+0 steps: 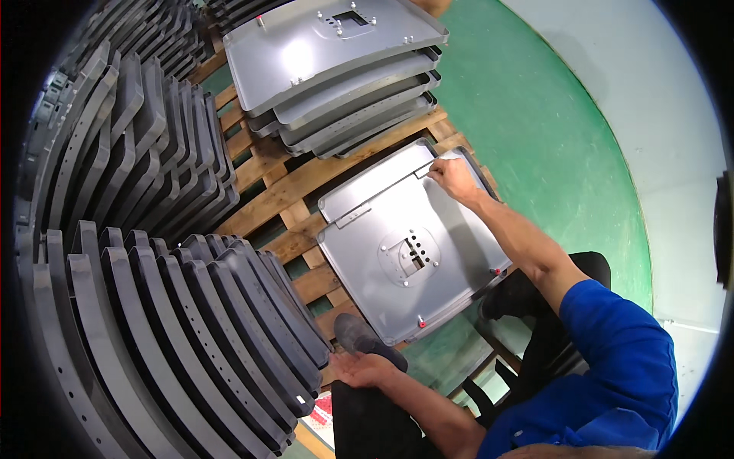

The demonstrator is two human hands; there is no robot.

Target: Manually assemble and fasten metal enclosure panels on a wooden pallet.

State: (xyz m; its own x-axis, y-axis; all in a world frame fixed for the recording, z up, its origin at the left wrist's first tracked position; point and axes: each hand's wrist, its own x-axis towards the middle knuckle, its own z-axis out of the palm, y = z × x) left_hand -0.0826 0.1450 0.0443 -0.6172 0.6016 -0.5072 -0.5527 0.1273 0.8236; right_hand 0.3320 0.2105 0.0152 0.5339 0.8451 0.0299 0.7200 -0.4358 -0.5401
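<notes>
A grey sheet-metal panel with raised edges lies flat in front of me. It has a cutout with small holes near its middle, white studs, and two red-tipped pins along the near side. A narrower metal strip lies along its far side, with a small bracket at the seam. My right hand is over the panel's far right part, fingers pinched together by the strip's edge; what they hold, if anything, is hidden. My left hand rests by my knee near the panel's near-left corner, palm up, fingers loosely apart, holding nothing.
Beneath the panel is a wooden pallet. A stack of similar panels stands at the far side. Rows of curved-looking grey metal panels stand on edge at the left. Green floor and a pale wall lie to the right.
</notes>
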